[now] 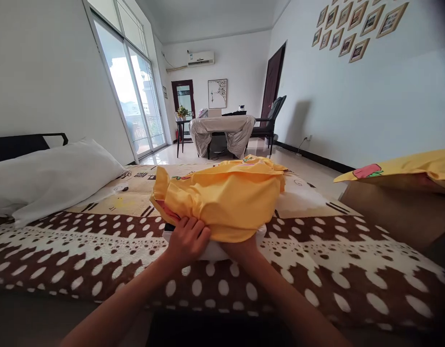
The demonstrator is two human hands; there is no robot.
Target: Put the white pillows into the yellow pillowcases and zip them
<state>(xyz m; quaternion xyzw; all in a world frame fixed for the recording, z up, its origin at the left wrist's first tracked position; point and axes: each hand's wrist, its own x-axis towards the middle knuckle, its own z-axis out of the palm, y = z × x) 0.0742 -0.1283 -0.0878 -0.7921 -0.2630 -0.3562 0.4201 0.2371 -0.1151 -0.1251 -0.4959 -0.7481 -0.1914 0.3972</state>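
A yellow pillowcase [233, 197] with printed pink and green motifs lies bunched on the bed in front of me. Its near edge is gathered in my left hand [189, 238], whose fingers are curled closed over the cloth. My right hand [240, 246] reaches under the pillowcase's front edge; its fingers are hidden by the fabric. Beneath the cloth, between my wrists, part of a white pillow [214, 251] shows. A small dark patch beside my left hand is too little to name.
The bed carries a brown and cream spotted blanket [128, 241]. On the left rests a white pillow [59, 171]. At right, another yellow cloth [406, 168] lies over a brown box-like thing [384, 207]. Beyond the bed stand a covered table [222, 124] and a black chair [271, 120].
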